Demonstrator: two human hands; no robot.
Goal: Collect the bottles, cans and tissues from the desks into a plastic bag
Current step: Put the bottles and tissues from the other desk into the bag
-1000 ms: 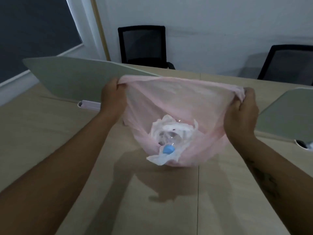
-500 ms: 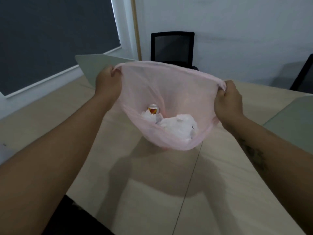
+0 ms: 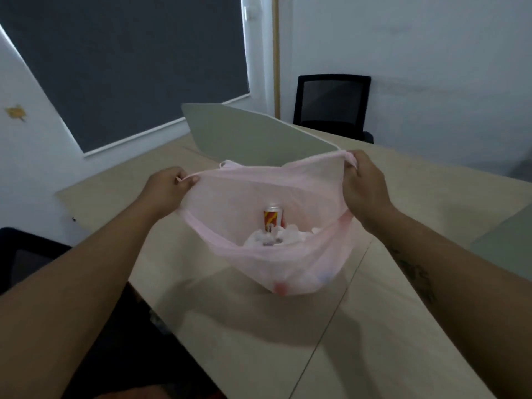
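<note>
The plastic bag [image 3: 290, 254] is the reference object. It is pink, translucent and held open above the surface [image 3: 374, 326], its base hanging just over the seam between two panels. The left hand [image 3: 168, 187] has its fingers clamped on the bag's left rim; the right hand [image 3: 364, 184] has its fingers clamped on the right rim, which is stretched taut between them. Inside the bag, a red and yellow can [image 3: 273, 219] stands upright among white tissues [image 3: 290, 236]; whether a bottle lies beneath cannot be determined.

Behind the bag, a grey-green divider panel [image 3: 253, 133] stands upright on the surface. Beyond it, a black chair [image 3: 334, 106] sits against the white wall. A dark window blind [image 3: 129, 61] lies to the left rear of the bag. The surface edge runs diagonally to the left of the bag, with dark floor below it. To the front and right of the bag the surface is bare.
</note>
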